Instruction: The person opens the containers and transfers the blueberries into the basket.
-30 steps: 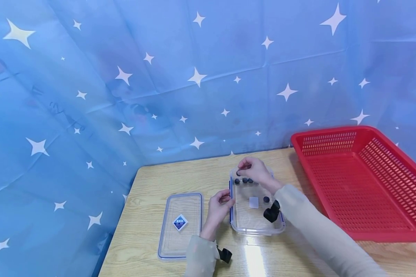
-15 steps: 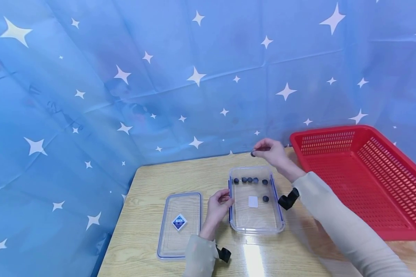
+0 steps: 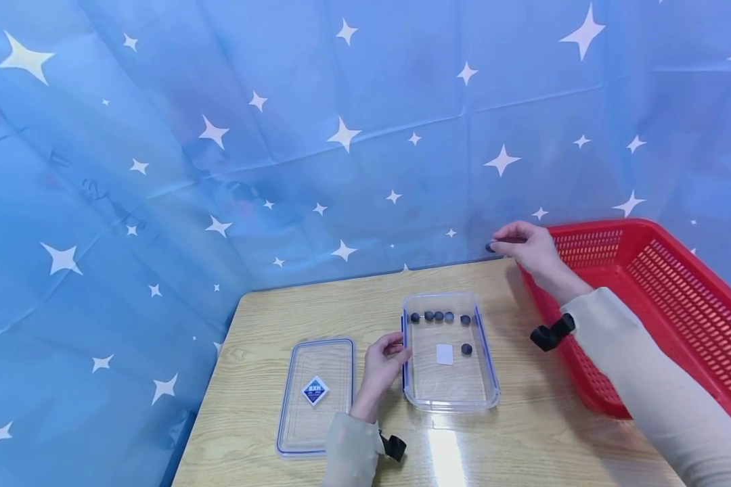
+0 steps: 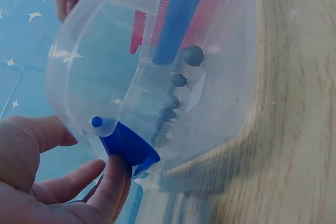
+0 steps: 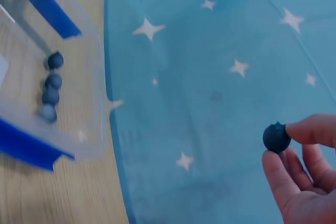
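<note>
My right hand (image 3: 533, 253) is raised at the back of the table, beside the red basket, and pinches one blueberry (image 5: 276, 137) between thumb and fingertips. A clear plastic container (image 3: 451, 400) with blue clips stands without its lid. My left hand (image 3: 382, 368) rests against its left side, and in the left wrist view the loosely bent fingers touch a blue clip (image 4: 131, 145). Inside the container, several blueberries (image 3: 439, 316) lie in a row along the far end. Another blueberry (image 3: 466, 350) lies nearer, right of a small white square (image 3: 445, 354).
The container's clear lid (image 3: 295, 419), blue-edged with a diamond label, lies flat on the wooden table (image 3: 256, 358) at left. A big red perforated basket (image 3: 591, 291) stands at right. A blue star-patterned cloth (image 3: 292, 169) hangs behind the table.
My right hand has lifted out of the container with a blueberry and moved right and back, to the basket's near-left rim. My left hand and the container have stayed put.
</note>
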Action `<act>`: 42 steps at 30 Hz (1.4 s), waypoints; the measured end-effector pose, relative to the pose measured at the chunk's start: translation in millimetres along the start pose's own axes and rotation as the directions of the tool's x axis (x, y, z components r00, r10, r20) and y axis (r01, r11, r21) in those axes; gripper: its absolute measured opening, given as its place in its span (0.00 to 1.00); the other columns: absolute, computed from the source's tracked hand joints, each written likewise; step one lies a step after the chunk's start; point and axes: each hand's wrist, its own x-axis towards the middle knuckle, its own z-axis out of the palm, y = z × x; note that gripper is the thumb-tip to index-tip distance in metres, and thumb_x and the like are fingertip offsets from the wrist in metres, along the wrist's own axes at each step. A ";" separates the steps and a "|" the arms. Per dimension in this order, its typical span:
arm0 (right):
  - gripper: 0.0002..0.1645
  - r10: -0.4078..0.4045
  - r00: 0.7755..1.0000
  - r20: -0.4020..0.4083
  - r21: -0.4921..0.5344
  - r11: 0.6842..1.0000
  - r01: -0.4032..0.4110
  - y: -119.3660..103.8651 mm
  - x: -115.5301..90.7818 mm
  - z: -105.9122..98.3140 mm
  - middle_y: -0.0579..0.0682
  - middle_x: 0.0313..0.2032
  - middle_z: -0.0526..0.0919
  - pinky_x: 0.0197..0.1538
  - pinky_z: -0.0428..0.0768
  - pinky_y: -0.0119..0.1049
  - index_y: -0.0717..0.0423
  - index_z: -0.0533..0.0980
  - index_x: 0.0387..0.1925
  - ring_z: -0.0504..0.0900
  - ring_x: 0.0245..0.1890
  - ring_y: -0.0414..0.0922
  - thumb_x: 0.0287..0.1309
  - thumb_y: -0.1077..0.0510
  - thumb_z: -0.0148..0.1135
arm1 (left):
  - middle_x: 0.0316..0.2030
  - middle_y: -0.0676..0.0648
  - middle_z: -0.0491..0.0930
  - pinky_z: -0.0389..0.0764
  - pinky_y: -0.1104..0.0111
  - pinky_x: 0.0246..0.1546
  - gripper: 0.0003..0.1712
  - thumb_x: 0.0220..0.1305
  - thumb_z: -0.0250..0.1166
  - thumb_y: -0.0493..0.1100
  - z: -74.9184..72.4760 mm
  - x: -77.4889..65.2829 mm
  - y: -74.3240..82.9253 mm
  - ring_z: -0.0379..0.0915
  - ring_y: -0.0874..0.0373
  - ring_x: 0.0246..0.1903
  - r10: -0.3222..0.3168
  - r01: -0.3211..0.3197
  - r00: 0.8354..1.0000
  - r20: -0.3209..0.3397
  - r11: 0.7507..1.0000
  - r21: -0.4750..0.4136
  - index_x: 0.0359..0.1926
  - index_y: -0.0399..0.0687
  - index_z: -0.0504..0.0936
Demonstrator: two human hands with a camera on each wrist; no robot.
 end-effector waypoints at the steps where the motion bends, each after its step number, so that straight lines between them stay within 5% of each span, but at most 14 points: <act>1: 0.13 0.006 1.000 -0.008 0.005 1.000 -0.006 2.6 0.0 -5.1 0.44 0.36 0.77 0.37 0.76 0.25 0.57 0.75 0.42 0.74 0.36 0.36 0.58 0.56 0.63 | 0.43 0.27 0.76 0.77 0.76 0.38 0.19 0.54 0.61 0.26 0.1 -0.1 -0.2 0.74 0.44 0.41 -0.002 0.002 1.000 0.000 1.000 0.000 0.48 0.21 0.74; 7: 0.19 0.052 0.998 -0.025 0.019 0.998 -0.052 16.1 -2.6 -39.3 0.35 0.34 0.76 0.40 0.75 0.25 0.58 0.74 0.45 0.72 0.39 0.37 0.58 0.49 0.63 | 0.43 0.27 0.76 0.76 0.78 0.37 0.19 0.54 0.61 0.26 0.3 -0.7 -0.4 0.74 0.45 0.41 -0.006 0.006 1.000 0.004 1.000 -0.006 0.48 0.21 0.74; 13: 0.07 0.094 0.995 -0.011 0.176 0.980 -0.091 31.1 -3.6 -70.6 0.31 0.32 0.77 0.37 0.76 0.19 0.47 0.78 0.40 0.74 0.35 0.31 0.59 0.53 0.62 | 0.43 0.27 0.76 0.74 0.80 0.36 0.19 0.54 0.60 0.26 -0.4 -1.4 0.2 0.73 0.46 0.40 -0.003 0.003 1.000 0.010 1.000 -0.019 0.48 0.20 0.74; 21: 0.05 0.114 0.993 0.025 0.563 0.819 -0.108 55.5 -3.2 -95.1 0.41 0.30 0.82 0.35 0.79 0.22 0.53 0.80 0.33 0.81 0.33 0.34 0.57 0.64 0.62 | 0.42 0.27 0.75 0.75 0.78 0.37 0.19 0.54 0.60 0.26 -0.7 -2.3 0.9 0.74 0.47 0.40 -0.008 0.008 1.000 0.006 1.000 -0.014 0.48 0.20 0.74; 33: 0.07 0.108 0.994 0.028 0.624 0.775 -0.101 104.2 2.1 -111.1 0.43 0.32 0.81 0.35 0.80 0.23 0.54 0.79 0.36 0.81 0.34 0.35 0.54 0.65 0.64 | 0.42 0.26 0.75 0.73 0.81 0.35 0.19 0.55 0.60 0.26 -0.4 -2.1 0.9 0.73 0.46 0.40 -0.001 0.001 1.000 0.007 1.000 -0.018 0.48 0.20 0.73; 42: 0.06 0.186 0.980 0.074 0.638 0.746 -0.189 113.4 -5.1 -112.1 0.42 0.29 0.81 0.34 0.80 0.24 0.53 0.79 0.35 0.82 0.32 0.34 0.58 0.66 0.60 | 0.43 0.26 0.75 0.75 0.78 0.37 0.19 0.55 0.60 0.26 -0.4 -2.0 1.7 0.73 0.45 0.41 -0.001 0.001 1.000 0.012 1.000 -0.015 0.48 0.20 0.73</act>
